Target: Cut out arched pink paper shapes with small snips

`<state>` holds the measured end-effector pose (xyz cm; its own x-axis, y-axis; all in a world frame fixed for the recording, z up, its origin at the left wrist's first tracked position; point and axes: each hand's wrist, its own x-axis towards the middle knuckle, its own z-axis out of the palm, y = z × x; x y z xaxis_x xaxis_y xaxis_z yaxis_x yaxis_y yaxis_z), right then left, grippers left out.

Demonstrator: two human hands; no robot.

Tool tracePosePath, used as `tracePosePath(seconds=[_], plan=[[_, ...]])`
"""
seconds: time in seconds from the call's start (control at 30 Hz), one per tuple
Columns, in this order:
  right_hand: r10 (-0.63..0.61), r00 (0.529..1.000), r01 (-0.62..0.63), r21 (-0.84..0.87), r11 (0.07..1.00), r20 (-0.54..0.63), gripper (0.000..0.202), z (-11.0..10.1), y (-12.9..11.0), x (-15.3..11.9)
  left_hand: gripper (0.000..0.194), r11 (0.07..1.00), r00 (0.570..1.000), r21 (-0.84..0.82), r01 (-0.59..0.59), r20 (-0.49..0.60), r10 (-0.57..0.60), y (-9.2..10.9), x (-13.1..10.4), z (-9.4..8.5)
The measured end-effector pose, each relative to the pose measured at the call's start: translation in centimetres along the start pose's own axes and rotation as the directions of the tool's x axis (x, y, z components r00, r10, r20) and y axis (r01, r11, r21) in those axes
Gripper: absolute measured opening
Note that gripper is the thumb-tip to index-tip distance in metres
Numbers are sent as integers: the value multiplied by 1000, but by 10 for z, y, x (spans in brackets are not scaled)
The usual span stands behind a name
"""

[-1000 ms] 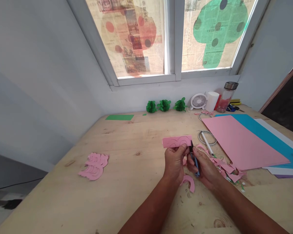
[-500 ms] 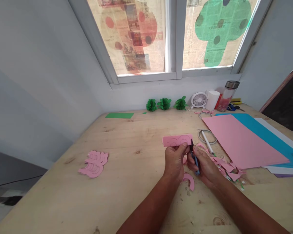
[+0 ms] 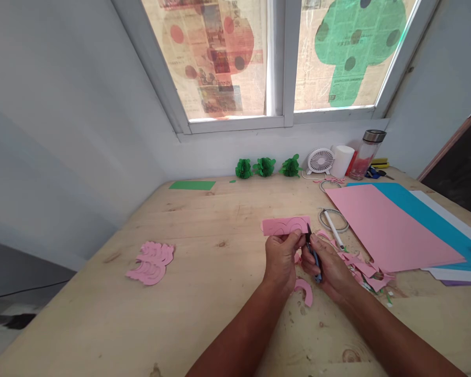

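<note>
My left hand [image 3: 280, 262] pinches a pink paper strip [image 3: 272, 226] near its lower edge, thumb on top. Curved outlines are drawn on the strip, which is held up above the table. In my right hand [image 3: 329, 267] is a pair of slim scissors [image 3: 316, 262] with dark blades and a blue-grey handle. Their blades point away from me and meet the strip's right end; how far they are parted is too small to tell. Below my hands lies a curved pink paper offcut [image 3: 304, 292], partly covered by my left wrist.
Pink paper scraps [image 3: 367, 269] lie right of my hands, near a white pen [image 3: 333, 229]. Coloured sheets [image 3: 392, 225] are stacked further right. Cut pink shapes [image 3: 151, 263] lie at left. Green paper ornaments [image 3: 265, 167], a small fan [image 3: 321, 161] and a bottle [image 3: 367, 157] line the wall.
Almost nothing differs. Both hands keep their hold on the strip and the scissors, with only a very slight shift of the right fingers.
</note>
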<state>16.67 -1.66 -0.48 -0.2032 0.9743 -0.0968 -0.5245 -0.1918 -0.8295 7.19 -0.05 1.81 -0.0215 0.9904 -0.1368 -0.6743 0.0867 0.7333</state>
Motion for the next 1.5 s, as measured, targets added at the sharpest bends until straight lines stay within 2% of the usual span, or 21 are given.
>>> tracePosePath(seconds=[0.9,1.2,1.5], plan=[[-3,1000,2,-47,999,-19,32,-1,0,0,21,999,1000,-40,29,9,-29,2,2,-1],[1,1000,-2,-48,999,-31,33,1,1,-1,25,999,999,36,6,42,-8,3,2,-1],[14,1000,-15,-44,999,-27,33,2,1,-2,35,989,999,146,25,16,-28,4,2,-2]])
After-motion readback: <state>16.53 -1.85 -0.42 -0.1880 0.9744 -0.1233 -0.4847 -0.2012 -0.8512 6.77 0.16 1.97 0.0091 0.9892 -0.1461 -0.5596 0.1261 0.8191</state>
